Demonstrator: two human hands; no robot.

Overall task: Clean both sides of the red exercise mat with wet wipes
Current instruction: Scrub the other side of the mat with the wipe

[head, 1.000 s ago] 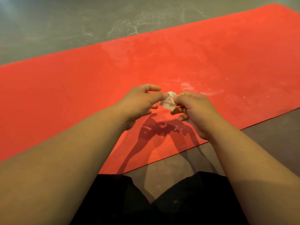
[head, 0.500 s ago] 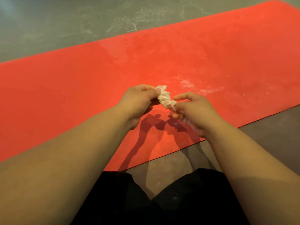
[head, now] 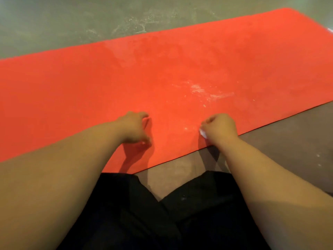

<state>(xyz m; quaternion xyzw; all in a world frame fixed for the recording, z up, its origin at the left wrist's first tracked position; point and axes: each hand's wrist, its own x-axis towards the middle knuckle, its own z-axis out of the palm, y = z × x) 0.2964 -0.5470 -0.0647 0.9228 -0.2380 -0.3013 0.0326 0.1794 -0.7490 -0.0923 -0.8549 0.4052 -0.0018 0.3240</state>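
grey floor (head: 72, 18) under red mat (head: 90, 78)

The wet wipe (head: 203, 132) is almost wholly hidden inside the right hand (head: 220, 128). Only a small white scrap shows beside the curled fingers, too blurred to make out its folds. The left hand (head: 134, 128) is smeared by motion and its fingertips curl under out of sight, so whether it holds anything or touches the red mat (head: 90, 83) cannot be told. The mat runs past the left and right edges, and the left forearm covers part of its near edge. A white speck (head: 330, 30) at the right edge is cut off and unreadable. The black-clad legs (head: 144, 213) run off the bottom.
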